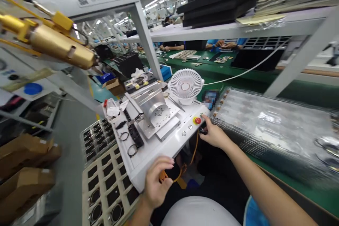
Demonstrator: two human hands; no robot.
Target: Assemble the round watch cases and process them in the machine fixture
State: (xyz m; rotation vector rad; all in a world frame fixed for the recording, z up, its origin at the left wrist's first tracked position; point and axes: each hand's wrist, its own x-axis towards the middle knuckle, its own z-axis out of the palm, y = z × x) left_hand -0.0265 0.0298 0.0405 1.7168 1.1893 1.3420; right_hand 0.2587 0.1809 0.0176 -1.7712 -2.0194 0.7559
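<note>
My right hand [215, 135] is at the front right corner of a white machine base [148, 167]. Its index finger touches the panel just beyond the red emergency stop button [197, 120], and the thumb is apart below, near the base's edge. My left hand [158, 180] hovers by the base's front edge, fingers curved and apart, with nothing in it. On the base stand a metal fixture with a round silver end [158, 110], a white fan [186, 85], and several black rings, one of them a thin ring [132, 150] near the left edge.
A beige tray [104, 183] with watch-like round parts lies at the left. Clear plastic trays [265, 113] are stacked at the right. A brass-coloured cylinder [63, 47] hangs upper left. An orange cable [195, 148] runs below the base. Other people's hands [221, 45] work across the bench.
</note>
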